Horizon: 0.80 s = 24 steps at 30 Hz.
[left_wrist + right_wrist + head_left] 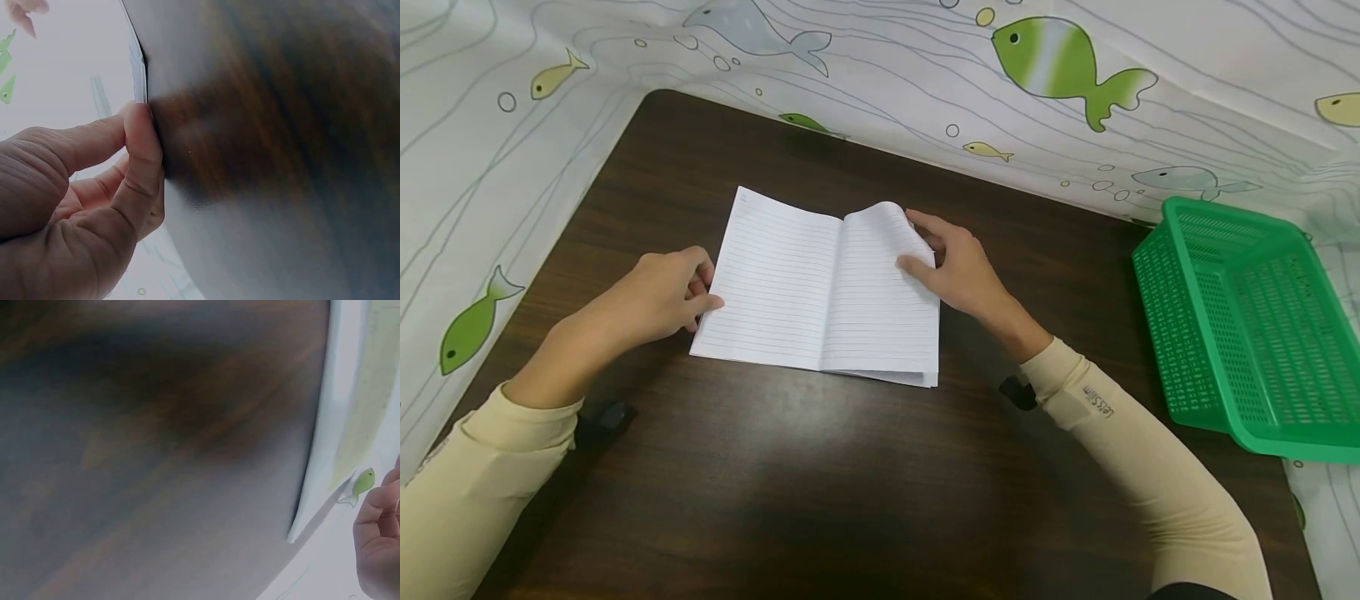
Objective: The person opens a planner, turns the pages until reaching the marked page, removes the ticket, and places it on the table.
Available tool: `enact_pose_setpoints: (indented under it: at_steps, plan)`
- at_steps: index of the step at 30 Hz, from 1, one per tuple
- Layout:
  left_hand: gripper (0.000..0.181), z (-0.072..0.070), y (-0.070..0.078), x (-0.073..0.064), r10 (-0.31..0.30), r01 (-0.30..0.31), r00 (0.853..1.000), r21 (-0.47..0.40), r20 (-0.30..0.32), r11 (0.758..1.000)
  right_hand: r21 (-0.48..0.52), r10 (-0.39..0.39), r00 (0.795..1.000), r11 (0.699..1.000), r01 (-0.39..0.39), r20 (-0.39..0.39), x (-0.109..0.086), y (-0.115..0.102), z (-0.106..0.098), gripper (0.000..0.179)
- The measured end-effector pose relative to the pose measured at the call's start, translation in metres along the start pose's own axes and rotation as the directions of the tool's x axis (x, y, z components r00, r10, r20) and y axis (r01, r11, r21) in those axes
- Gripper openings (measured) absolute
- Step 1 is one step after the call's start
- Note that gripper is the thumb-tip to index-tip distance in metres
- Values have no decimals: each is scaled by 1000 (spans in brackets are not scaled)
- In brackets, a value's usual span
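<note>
An open notebook (775, 275) with lined white pages lies on the dark table in the head view. At its left edge my left hand (662, 296) pinches the pages, thumb on top and fingers at the side. The left wrist view shows this left hand (94, 187) close up, its thumb and index finger meeting at the notebook's thin edge (139, 69). My right hand (962, 267) grips the right-hand page near its upper outer corner, the thumb in front and fingers partly hidden behind. That page curls upward at the top. Only a notebook side (340, 381) shows in the right wrist view.
A green plastic basket (1195, 333) stands at the right of the dark wood table (805, 483). Behind and to the left rises a white covering (880, 92) printed with fish. In the right wrist view, part of a hand (378, 544) shows at the right edge.
</note>
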State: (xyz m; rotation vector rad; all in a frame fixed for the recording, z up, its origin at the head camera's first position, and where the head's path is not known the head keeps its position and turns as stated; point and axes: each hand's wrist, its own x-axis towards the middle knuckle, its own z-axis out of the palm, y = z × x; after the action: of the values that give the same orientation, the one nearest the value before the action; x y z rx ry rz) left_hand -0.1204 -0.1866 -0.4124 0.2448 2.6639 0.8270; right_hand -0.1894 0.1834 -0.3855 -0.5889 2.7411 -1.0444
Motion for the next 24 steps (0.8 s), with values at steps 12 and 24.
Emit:
enact_pose_setpoints:
  at_steps: [12,24]
  plan:
    - [33,1,-2,0,0,0,1000,-4,-6,1000,105,44,996,994,-36,-80,-1,-8,-1,75]
    - [32,2,-4,1,0,0,1000,-5,-9,1000,338,195,976,929,-152,-96,3,-10,4,66]
